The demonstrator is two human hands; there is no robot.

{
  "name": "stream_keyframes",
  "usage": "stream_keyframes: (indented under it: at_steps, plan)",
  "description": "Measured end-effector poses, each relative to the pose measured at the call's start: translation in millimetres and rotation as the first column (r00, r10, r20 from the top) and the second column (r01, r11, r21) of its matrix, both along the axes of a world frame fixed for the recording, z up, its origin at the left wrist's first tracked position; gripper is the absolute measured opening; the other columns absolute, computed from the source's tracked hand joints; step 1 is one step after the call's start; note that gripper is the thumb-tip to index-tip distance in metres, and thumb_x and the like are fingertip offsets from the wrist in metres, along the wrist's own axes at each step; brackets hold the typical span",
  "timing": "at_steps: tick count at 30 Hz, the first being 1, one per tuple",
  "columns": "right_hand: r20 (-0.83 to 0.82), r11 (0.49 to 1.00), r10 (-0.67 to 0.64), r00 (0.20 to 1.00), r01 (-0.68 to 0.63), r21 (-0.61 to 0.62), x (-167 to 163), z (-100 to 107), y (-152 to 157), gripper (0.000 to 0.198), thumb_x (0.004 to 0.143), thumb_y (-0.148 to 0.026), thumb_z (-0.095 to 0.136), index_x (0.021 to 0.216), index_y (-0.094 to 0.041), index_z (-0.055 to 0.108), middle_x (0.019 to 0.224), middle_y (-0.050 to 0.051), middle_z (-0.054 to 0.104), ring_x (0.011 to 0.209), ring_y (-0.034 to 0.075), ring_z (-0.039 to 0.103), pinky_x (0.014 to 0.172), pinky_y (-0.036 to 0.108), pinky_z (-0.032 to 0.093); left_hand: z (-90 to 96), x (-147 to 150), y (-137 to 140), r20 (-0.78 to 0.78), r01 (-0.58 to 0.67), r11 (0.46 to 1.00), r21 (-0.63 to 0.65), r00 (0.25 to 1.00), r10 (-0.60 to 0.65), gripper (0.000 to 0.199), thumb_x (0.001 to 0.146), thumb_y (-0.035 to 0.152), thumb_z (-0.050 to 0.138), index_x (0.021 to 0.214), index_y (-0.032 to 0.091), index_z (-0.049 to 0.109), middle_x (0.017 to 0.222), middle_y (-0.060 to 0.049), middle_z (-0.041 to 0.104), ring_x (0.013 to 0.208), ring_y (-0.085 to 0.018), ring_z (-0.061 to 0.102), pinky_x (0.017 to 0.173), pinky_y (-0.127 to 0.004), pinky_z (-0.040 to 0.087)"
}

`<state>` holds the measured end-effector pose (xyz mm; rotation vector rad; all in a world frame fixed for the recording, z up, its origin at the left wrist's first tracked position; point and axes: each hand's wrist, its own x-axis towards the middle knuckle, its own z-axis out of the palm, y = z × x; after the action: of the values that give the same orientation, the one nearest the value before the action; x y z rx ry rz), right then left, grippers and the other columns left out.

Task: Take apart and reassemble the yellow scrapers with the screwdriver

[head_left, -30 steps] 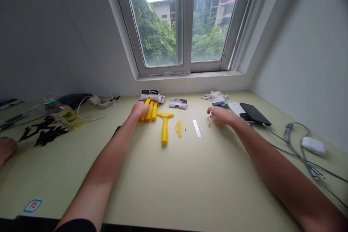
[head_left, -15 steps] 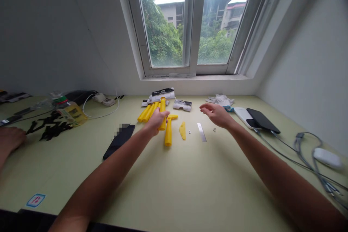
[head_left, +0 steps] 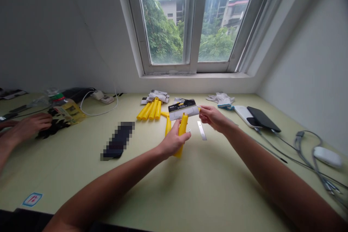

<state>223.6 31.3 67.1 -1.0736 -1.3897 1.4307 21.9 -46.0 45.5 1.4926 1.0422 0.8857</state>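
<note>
Head view: a packaged yellow plastic scraper (head_left: 181, 130) is held up off the pale green table (head_left: 190, 188).
Left hand (head_left: 172, 143) grips its handle; right hand (head_left: 211, 116) pinches the grey card sleeve (head_left: 183, 109) over the head. Judged step: unpacking, so next the sleeve must slide off. Behind the scraper lie more yellow handles (head_left: 150, 110); beyond it, a white-framed window (head_left: 190, 25).

head view — sitting at the person's head, looking forward and down along both forearms | facing the window (head_left: 190, 21) and back wall | table (head_left: 206, 188) running close under the lens, far edge near the sill — single view, sharing nothing with another
</note>
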Motion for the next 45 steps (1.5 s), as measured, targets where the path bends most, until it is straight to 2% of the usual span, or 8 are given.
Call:
stream_keyframes:
  at_steps: [6,12,20,25,30,36,39,45]
  plan:
    - [-0.058,1.0,0.021,0.998,-0.022,-0.01,11.1,5.9,0.8,0.031,0.078,-0.044,0.066,0.071,-0.017,0.054,0.054,-0.008,0.026,0.048,0.006,0.019,0.045,0.024,0.015,6.7,-3.9,2.6,0.012,-0.006,0.999,0.043,1.0,0.006,0.035,0.082,0.028,0.059,0.113,0.019,0.044,0.085,0.0,0.05,0.069,-0.012,0.047,0.066,-0.026,0.043]
    - [-0.074,0.998,0.025,0.997,-0.022,0.051,4.2,10.9,-5.8,0.028,0.075,-0.033,0.069,0.061,-0.017,0.05,0.054,-0.006,0.036,0.046,0.005,0.028,0.044,0.023,0.017,8.6,-2.3,-0.2,0.003,-0.021,0.996,0.088,1.0,0.021,0.029,0.086,0.034,0.057,0.109,0.019,0.048,0.086,-0.001,0.051,0.071,-0.013,0.05,0.064,-0.026,0.045]
    - [-0.131,0.989,-0.038,0.991,0.056,0.137,-3.1,13.2,-10.0,0.03,0.079,-0.042,0.061,0.071,-0.013,0.062,0.063,0.004,0.061,0.042,0.009,0.048,0.037,0.023,0.027,9.5,1.9,-0.8,0.139,0.017,0.999,-0.032,0.99,-0.013,0.038,0.088,0.053,0.052,0.107,0.022,0.041,0.074,0.004,0.046,0.057,-0.011,0.051,0.039,-0.02,0.045]
    - [-0.175,0.989,0.007,0.984,0.019,0.146,-7.7,13.2,-14.8,0.028,0.073,-0.039,0.072,0.073,-0.012,0.063,0.058,0.002,0.06,0.041,0.01,0.053,0.036,0.021,0.029,12.4,4.2,-4.8,0.206,0.03,0.997,-0.065,0.978,-0.016,0.038,0.088,0.053,0.054,0.108,0.023,0.039,0.065,0.008,0.042,0.045,-0.008,0.042,0.032,-0.017,0.04]
    - [-0.266,0.994,-0.01,0.964,0.038,0.1,-11.3,12.7,-17.8,0.029,0.073,-0.041,0.074,0.076,-0.014,0.064,0.063,0.002,0.063,0.042,0.008,0.053,0.036,0.02,0.03,13.6,4.0,-5.5,0.366,0.032,0.996,-0.078,0.93,-0.001,0.04,0.088,0.053,0.054,0.113,0.025,0.041,0.079,0.004,0.05,0.048,-0.009,0.053,0.033,-0.018,0.043]
    - [-0.27,0.989,-0.058,0.961,0.091,0.113,-15.9,18.9,-23.9,0.028,0.074,-0.039,0.074,0.071,-0.013,0.064,0.061,0.001,0.062,0.036,0.003,0.039,0.033,0.02,0.021,21.2,-2.1,5.0,0.567,-0.074,0.989,-0.127,0.813,0.133,0.054,0.087,0.059,0.054,0.126,0.028,0.035,0.11,-0.008,0.061,0.071,-0.023,0.072,0.052,-0.035,0.06]
    - [-0.201,0.984,-0.073,0.977,0.103,0.142,-20.9,21.3,-28.3,0.029,0.075,-0.039,0.072,0.071,-0.012,0.065,0.064,0.002,0.063,0.034,0.001,0.03,0.033,0.021,0.015,24.8,-3.3,9.0,0.614,-0.165,0.981,-0.104,0.765,0.194,0.06,0.086,0.054,0.061,0.133,0.031,0.033,0.117,-0.009,0.064,0.081,-0.024,0.073,0.065,-0.037,0.061]
    - [-0.126,0.973,-0.155,0.98,0.173,0.152,-24.1,21.4,-28.2,0.034,0.073,-0.045,0.073,0.069,-0.014,0.06,0.04,-0.008,0.038,0.032,0.003,0.027,0.032,0.019,0.014,19.1,-3.9,16.2,0.497,-0.134,0.99,-0.049,0.856,0.14,0.052,0.082,0.054,0.065,0.11,0.011,0.059,0.104,-0.016,0.07,0.088,-0.026,0.072,0.071,-0.034,0.061]
